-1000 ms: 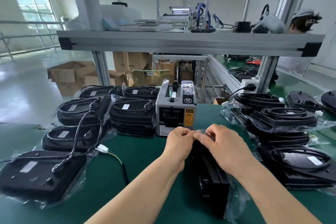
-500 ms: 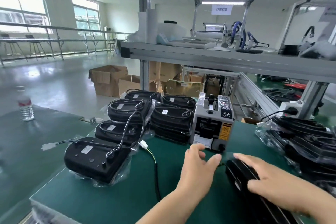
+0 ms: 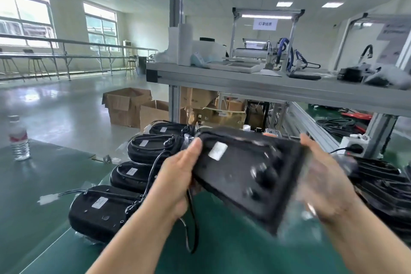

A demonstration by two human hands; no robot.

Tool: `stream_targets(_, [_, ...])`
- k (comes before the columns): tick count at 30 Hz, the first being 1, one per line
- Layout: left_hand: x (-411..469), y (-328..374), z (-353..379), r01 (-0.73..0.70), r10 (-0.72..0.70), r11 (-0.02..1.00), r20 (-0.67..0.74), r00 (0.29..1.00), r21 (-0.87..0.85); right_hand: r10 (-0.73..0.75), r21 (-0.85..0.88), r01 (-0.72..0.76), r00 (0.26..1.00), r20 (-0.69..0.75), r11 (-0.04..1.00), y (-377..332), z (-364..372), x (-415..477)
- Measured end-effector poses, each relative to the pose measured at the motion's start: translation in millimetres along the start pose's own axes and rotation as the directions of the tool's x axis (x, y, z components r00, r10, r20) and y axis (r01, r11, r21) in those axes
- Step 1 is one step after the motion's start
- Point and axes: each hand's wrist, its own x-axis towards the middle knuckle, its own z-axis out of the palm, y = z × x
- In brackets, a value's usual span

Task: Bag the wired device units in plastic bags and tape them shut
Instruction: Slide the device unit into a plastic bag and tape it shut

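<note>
While my left hand (image 3: 178,176) and right hand (image 3: 322,182) clamp opposite ends of the bagged unit (image 3: 246,169), tilted above the bench (image 3: 55,184) middle, I'd level it before laying it by the left-edge row (image 3: 142,147).

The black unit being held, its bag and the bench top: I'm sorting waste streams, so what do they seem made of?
The held unit: seemingly moulded black plastic, matte, with a dull even sheen; blur leaves it open. Its bag: thin clear plastic film, see-through and glossy. The bench top: green mat, perhaps rubber or vinyl, with soft reflections.
</note>
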Motion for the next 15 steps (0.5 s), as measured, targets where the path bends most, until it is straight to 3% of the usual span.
stream_targets(2, [28.7, 17.0, -14.3, -0.023, 0.018, 0.999, -0.162, 0.987, -0.027, -0.020, 0.185, 0.058, 0.979, -0.201, 0.981, 17.7, -2.1, 14.8])
stream_targets(3, [44.8, 23.3, -20.6, -0.040, 0.031, 0.998, -0.229, 0.973, -0.037, -0.046, 0.146, 0.106, 0.930, -0.366, 0.984, 25.3, -6.1, 24.2])
stream_targets(4, [61.5, 28.1, -25.5, -0.052, 0.037, 0.997, -0.271, 0.962, -0.048, -0.130, -0.005, 0.146, 0.866, -0.483, 0.989, 32.3, -6.2, 33.9])
stream_targets(7, [112.3, 34.4, -31.3, -0.034, 0.023, 0.999, -0.323, 0.946, -0.030, -0.221, -0.389, 0.040, 0.875, -0.431, 0.920, 42.3, -0.1, 72.2])
stream_targets(9, [146.4, 31.4, -33.8, -0.006, 0.023, 0.999, -0.346, 0.938, 0.051, -0.216, -0.533, -0.085, 0.852, -0.477, 0.842, 44.5, 1.6, 101.8])
stream_targets(15, [211.8, 18.0, -29.1, 0.038, 0.125, 0.913, -0.369, 0.921, 0.406, -0.124, -0.556, -0.338, 0.764, -0.633, 0.760, 48.7, -38.1, 166.4])
